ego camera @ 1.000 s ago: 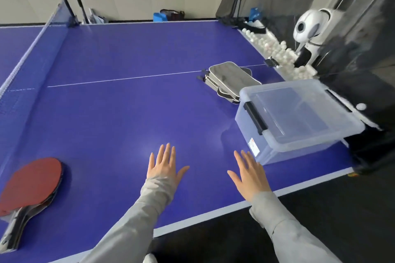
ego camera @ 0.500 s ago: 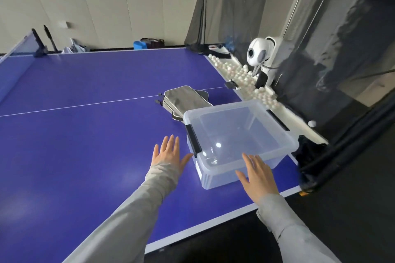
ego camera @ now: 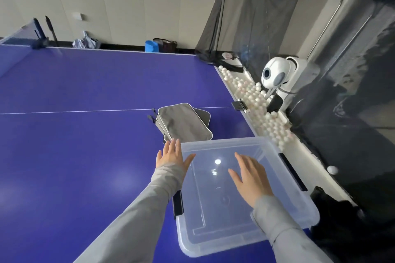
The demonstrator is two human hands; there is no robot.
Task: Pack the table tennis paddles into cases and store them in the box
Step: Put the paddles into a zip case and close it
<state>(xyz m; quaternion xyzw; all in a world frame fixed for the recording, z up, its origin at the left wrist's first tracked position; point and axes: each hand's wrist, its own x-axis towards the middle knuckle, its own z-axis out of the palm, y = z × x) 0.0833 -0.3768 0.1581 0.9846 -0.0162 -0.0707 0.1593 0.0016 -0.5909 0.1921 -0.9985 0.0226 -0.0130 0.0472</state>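
A clear plastic storage box (ego camera: 284,179) with black side latches stands at the near right corner of the blue table (ego camera: 85,145); nothing lies inside it. Just behind its far left corner is a stack of grey zippered paddle cases (ego camera: 183,124). My left hand (ego camera: 173,155) hovers flat with fingers spread at the box's far left corner, its fingertips near the cases. My right hand (ego camera: 249,176) is held flat and spread over the open box. Neither hand holds anything. No paddles are in view.
A white ball-feeding machine (ego camera: 282,74) stands off the table's right edge, with several white balls (ego camera: 263,109) in a trough along that edge. Black netting (ego camera: 267,17) rises behind it. The table net post (ego camera: 38,34) is at the far left.
The view has swung right, so the red paddles at the left have left the frame. Both hands moved forward: the right now over the box, the left up to its far corner.
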